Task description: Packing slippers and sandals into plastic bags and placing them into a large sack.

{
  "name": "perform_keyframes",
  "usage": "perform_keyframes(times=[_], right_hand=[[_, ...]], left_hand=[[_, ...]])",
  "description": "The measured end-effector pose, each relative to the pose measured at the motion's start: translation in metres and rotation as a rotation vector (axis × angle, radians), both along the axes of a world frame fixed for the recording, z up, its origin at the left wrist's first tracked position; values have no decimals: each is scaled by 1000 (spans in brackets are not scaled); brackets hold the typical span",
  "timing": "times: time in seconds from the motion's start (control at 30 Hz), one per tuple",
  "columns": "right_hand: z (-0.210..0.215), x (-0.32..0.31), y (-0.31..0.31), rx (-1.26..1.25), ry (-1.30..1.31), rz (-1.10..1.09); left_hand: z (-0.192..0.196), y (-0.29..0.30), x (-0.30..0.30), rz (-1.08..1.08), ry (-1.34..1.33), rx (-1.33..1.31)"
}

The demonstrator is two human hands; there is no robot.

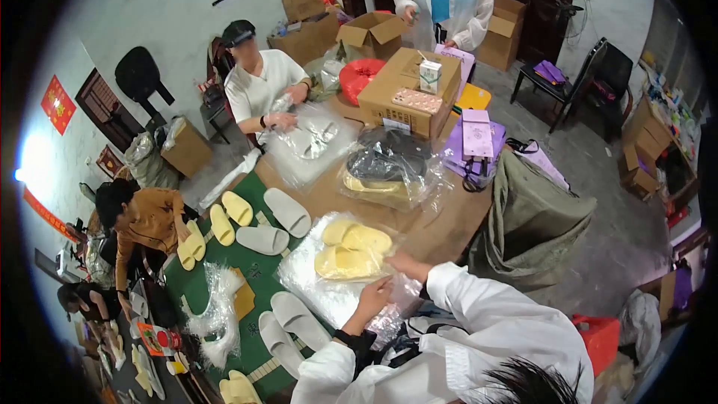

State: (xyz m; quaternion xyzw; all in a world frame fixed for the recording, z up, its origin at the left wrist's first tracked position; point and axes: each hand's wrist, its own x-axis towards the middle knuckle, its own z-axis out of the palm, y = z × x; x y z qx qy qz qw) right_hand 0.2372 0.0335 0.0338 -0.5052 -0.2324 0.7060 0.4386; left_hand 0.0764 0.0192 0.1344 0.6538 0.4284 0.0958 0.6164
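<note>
A pair of yellow slippers (353, 243) lies in a clear plastic bag (329, 226), on a stack of clear plastic bags (303, 273) at the table's near side. My right hand (408, 263) is closed on the bag's right edge, beside the slippers. Just below the slippers, my left hand (372, 298) has its fingers drawn together at the bag's near edge; their grip is partly hidden. Grey slippers (295, 325) rest left of my left forearm on a green mat.
More yellow slippers (238, 209) and grey slippers (287, 211) sit on the green mat (183, 273). Bagged black and yellow slippers (387, 168) and a cardboard box (410, 93) stand farther back. Across the table, a co-worker (265, 86) handles clear bags. Draped grey-green cloth (523, 217) hangs at right.
</note>
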Motion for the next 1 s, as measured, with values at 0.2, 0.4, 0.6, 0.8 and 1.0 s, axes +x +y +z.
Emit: perform_keyframes(times=[0.2,0.4,0.6,0.8,1.0], right_hand=[[103,-52,-23,655,-578,161],[185,-91,-37,637,-169,665],[222,-97,-32,504,-186,658],[244,-103,-14,525,-267,702],[255,-55,51,427,267,39]], left_hand=[[53,45,-13,592,-286,265],[109,52,5,472,-421,402],[141,80,4,382,-213,1068],[177,89,-4,254,-104,1423],[170,105,-15,584,-458,710]])
